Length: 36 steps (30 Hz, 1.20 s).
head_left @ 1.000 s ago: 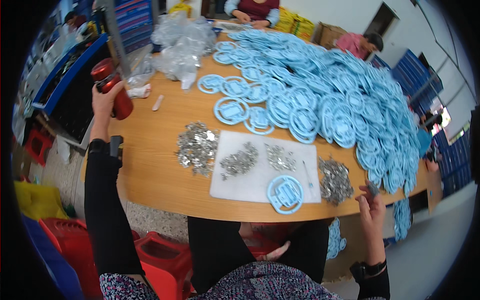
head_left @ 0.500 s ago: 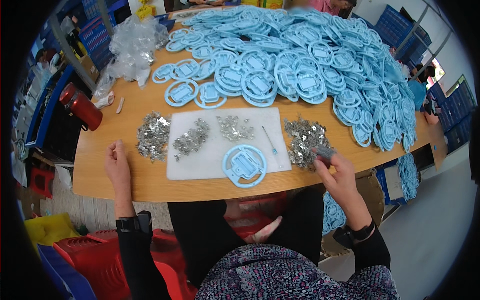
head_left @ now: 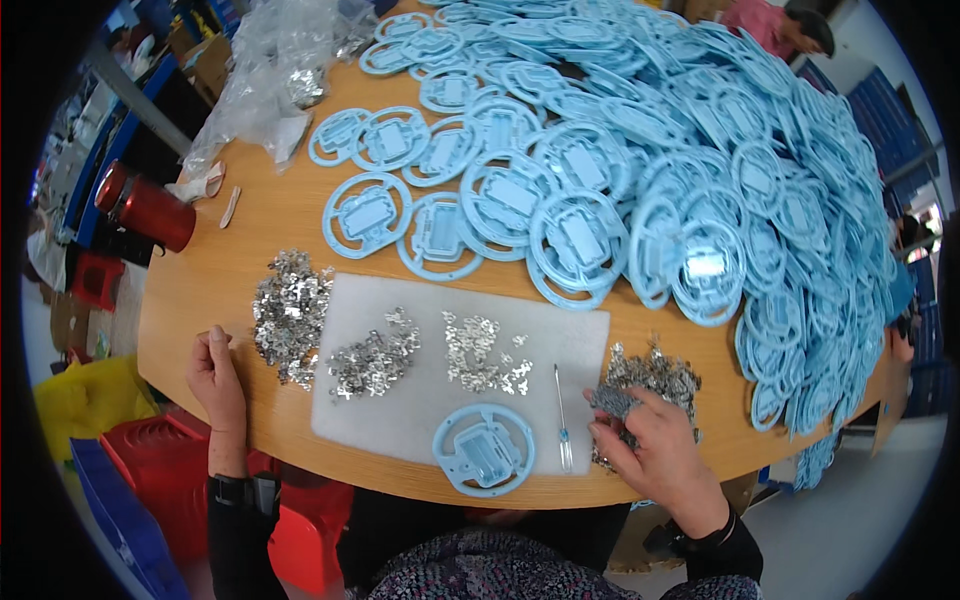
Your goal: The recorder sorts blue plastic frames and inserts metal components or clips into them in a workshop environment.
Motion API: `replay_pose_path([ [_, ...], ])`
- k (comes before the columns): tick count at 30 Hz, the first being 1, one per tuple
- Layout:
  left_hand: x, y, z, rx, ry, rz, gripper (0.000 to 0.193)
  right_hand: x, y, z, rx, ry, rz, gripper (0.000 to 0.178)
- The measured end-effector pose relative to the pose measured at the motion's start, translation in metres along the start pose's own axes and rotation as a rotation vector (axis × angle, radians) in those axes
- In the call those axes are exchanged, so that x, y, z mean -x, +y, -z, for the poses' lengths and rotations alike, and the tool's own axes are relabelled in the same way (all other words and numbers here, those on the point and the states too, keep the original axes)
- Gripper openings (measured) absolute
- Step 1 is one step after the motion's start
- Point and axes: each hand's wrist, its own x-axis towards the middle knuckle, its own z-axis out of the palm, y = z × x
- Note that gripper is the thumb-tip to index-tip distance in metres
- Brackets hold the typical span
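My left hand (head_left: 214, 380) rests by the table's left edge with its fingers curled in and nothing visible in them. My right hand (head_left: 650, 450) is over the right-hand pile of small silvery metal pieces (head_left: 665, 372). A grey covering (head_left: 612, 402) is around its index finger, and the thumb stands apart from that finger. Beside it, on a white foam mat (head_left: 400, 290), lies a screwdriver (head_left: 563, 420) with a clear blue handle. Left of the screwdriver, a light blue round plastic part (head_left: 485, 455) with a rectangular middle overlaps the mat's front edge.
Several metal-piece heaps lie on and beside the mat, including a left pile (head_left: 290, 315). A large heap of blue round parts (head_left: 640, 130) covers the table's back and right. A red flask (head_left: 150, 207) and clear plastic bags (head_left: 280, 60) are on the left.
The view has tilted, so the table looks nearer and lower. My right hand has shifted left across the metal pile, towards the screwdriver. The left hand stays curled at the table's edge.
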Motion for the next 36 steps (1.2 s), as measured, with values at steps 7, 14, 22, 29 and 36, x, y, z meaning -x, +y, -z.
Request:
replay_pose_path([
  [7, -0.002, 0.005, -0.001, 0.024, -0.082, -0.034, 0.031, 0.008, -0.012, 0.002, 0.012, 0.011, -0.014, 0.024],
  [14, 0.001, 0.005, -0.011, 0.115, -0.109, 0.001, 0.031, 0.07, -0.051, -0.019, -0.432, -0.345, -0.027, 0.029],
  [22, 0.09, 0.047, 0.074, 0.469, -0.691, -0.149, 0.02, 0.19, -0.031, -0.1, -0.437, -0.351, -0.315, 0.017],
  [29, 0.207, 0.111, 0.033, 0.506, -1.557, -0.13, 0.013, 0.224, -0.027, -0.117, -0.532, -0.31, -0.311, 0.017],
  [36, 0.191, 0.127, 0.013, 0.221, -1.887, -0.136, 0.021, 0.226, -0.038, -0.093, -0.592, -0.485, -0.358, 0.016],
])
